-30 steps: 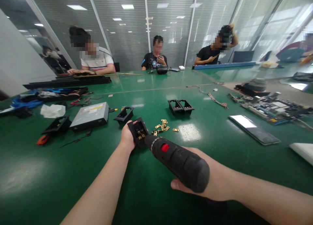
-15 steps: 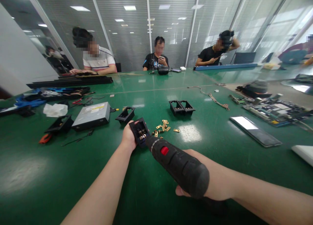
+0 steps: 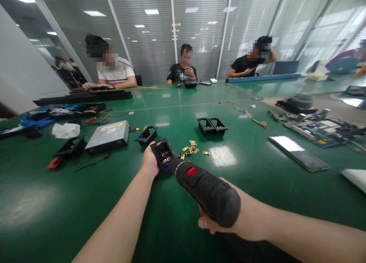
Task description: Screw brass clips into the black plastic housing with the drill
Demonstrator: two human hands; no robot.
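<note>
Head view, hands first. Left hand (image 3: 150, 162): fingers curled round one small black housing (image 3: 162, 154), gripping it from its left side and holding it tilted on the green table (image 3: 57, 202), open face toward the wearer. Brass contacts show inside it.

Right hand (image 3: 244, 219): closed in a full fist round the butt end of one black electric screwdriver (image 3: 206, 188), which has a red switch on top. The tool's nose points away and to the left and meets the open face of the held housing; the bit itself is hidden. The housing thus sits at the left hand's fingertips and well ahead of the right hand, the tool's whole length between them.

Count outward:
- Loose brass tabs (image 3: 190, 148): one small scatter just right of the held housing, too small and overlapped for a firm count.
- Empty black housings on the table: four. One (image 3: 146, 134) is just beyond the left hand, a touching pair (image 3: 212, 125) lies past the brass, and one (image 3: 70, 146) is far left.
- One silver drive unit (image 3: 107, 136), between the two left housings.
- One flat glossy slab (image 3: 298, 152) to the right, with one circuit board (image 3: 323, 127) beyond it.
- Three seated people (image 3: 183, 70) at the table's far edge.
</note>
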